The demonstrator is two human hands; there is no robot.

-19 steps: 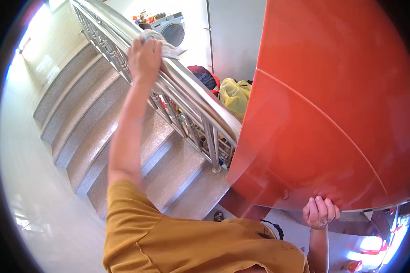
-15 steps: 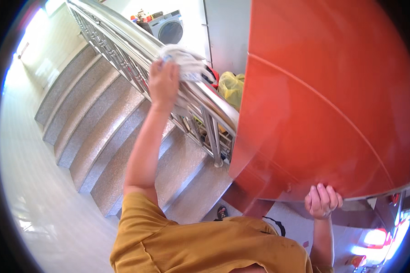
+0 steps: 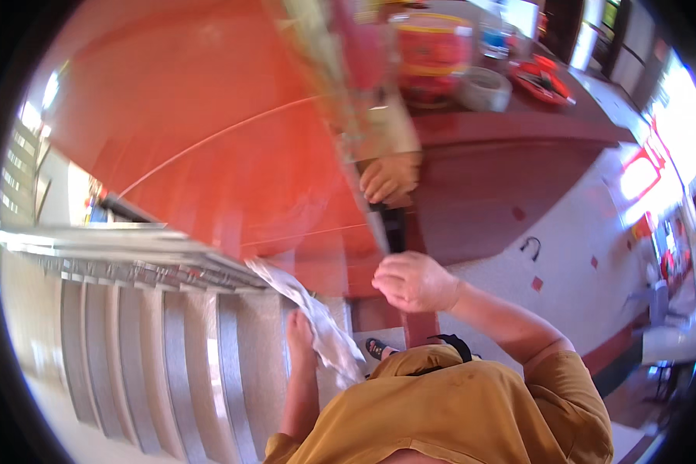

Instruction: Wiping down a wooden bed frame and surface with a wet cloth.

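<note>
My left hand (image 3: 301, 332) is closed on a crumpled white cloth (image 3: 321, 332), which hangs beside it above the stairs and near the lower end of the metal railing (image 3: 124, 251). My right hand (image 3: 416, 282) has its fingers curled, just below the narrow edge of the large glossy red panel (image 3: 232, 170). Whether those fingers grip anything is hidden. Above this hand, a hand's reflection shows in a shiny strip along the panel's side.
Grey stone steps (image 3: 178, 363) descend at the left. Beyond the panel stands a dark red counter (image 3: 510, 135) with a clear red-filled tub (image 3: 429, 58), a roll of tape (image 3: 485, 89) and a red tray (image 3: 544, 83). A black curved thing (image 3: 531, 247) lies on the pale tiled floor.
The view has swung to the right, bringing the counter in. My left hand has come down off the railing with the cloth, and my right hand has moved in toward the middle.
</note>
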